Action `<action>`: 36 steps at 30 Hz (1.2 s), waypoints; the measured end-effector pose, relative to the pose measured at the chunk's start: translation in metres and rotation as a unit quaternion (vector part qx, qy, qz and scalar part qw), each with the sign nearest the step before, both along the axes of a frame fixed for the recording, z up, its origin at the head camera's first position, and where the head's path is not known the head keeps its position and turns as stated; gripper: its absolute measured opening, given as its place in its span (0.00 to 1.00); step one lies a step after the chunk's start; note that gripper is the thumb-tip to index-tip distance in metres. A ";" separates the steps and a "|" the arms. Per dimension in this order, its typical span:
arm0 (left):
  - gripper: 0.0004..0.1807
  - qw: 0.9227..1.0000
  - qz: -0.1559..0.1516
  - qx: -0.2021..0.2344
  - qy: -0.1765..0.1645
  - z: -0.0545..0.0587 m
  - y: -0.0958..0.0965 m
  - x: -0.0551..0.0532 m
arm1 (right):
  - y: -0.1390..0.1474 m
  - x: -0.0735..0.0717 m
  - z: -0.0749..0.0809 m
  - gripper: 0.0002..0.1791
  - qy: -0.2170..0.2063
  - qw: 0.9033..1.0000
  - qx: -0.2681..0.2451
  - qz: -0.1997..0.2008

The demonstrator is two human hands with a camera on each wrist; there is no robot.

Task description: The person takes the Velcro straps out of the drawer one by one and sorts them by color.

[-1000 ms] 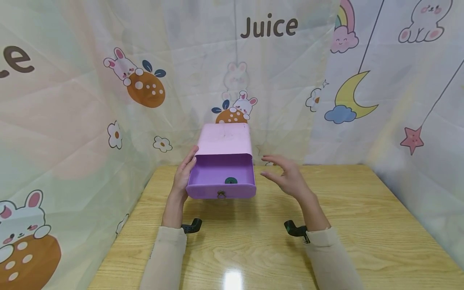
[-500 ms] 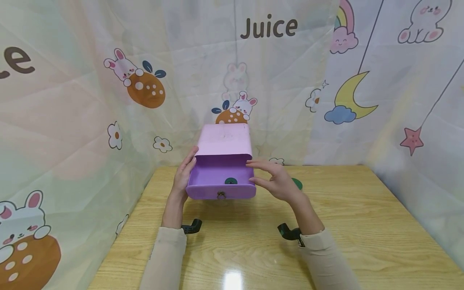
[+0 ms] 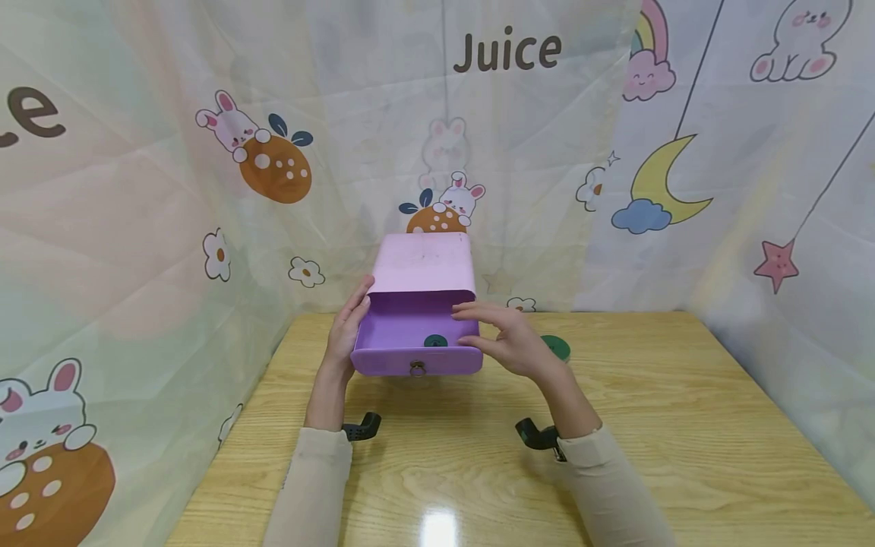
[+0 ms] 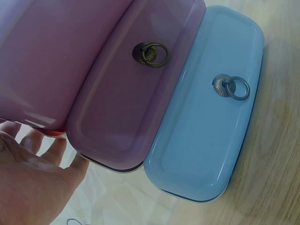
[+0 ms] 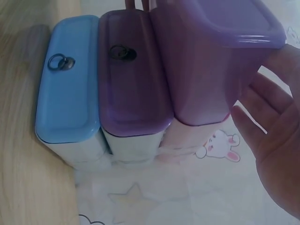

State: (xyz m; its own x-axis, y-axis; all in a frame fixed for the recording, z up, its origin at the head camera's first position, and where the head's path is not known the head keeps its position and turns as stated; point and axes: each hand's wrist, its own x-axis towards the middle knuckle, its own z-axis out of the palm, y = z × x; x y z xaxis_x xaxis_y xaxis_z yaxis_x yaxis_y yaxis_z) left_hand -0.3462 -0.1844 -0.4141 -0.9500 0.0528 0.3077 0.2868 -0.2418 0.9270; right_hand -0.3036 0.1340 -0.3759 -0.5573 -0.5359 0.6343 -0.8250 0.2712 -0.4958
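Note:
A small drawer cabinet with a pink top point(image 3: 424, 262) stands near the back of the table, its purple top drawer point(image 3: 417, 361) pulled out. Inside that drawer lies a small, round, dark green thing point(image 3: 435, 342). My left hand point(image 3: 344, 334) rests along the cabinet's left side, fingers against the pink housing. My right hand point(image 3: 504, 336) is at the drawer's right side, thumb and fingers apart, fingertips over the rim, holding nothing visible. Below, a second purple drawer point(image 4: 117, 103) and a light blue drawer point(image 4: 201, 108) are closed, each with a ring pull.
On the wooden table point(image 3: 656, 410), a round green disc point(image 3: 557, 347) lies behind my right hand. A printed cloth point(image 3: 533, 190) hangs behind and along the sides. Black camera mounts point(image 3: 362, 427) jut inward from both wrists.
My right hand has moved left, from beside the cabinet to over the open drawer's right rim, uncovering the green disc on the table. The left hand and cabinet stay put.

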 end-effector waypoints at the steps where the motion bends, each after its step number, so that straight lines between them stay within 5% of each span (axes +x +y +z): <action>1: 0.27 1.000 0.001 -0.001 0.000 0.000 0.000 0.000 | -0.001 -0.001 0.001 0.21 0.001 1.000 0.003 0.003; 13: 0.27 1.000 -0.002 -0.003 -0.003 0.000 0.001 0.001 | -0.015 -0.015 0.017 0.17 0.000 0.995 0.062 0.073; 20: 0.27 1.000 0.001 -0.002 -0.001 0.000 0.000 0.000 | -0.020 -0.020 0.024 0.16 -0.029 0.990 0.116 0.074; 29: 0.27 1.000 0.002 0.006 -0.008 -0.001 0.000 0.001 | -0.033 -0.028 0.034 0.15 -0.069 0.968 0.234 0.056; 36: 0.27 1.000 -0.001 0.011 -0.006 0.002 0.001 0.002 | -0.040 -0.033 0.038 0.13 -0.097 0.955 0.272 0.065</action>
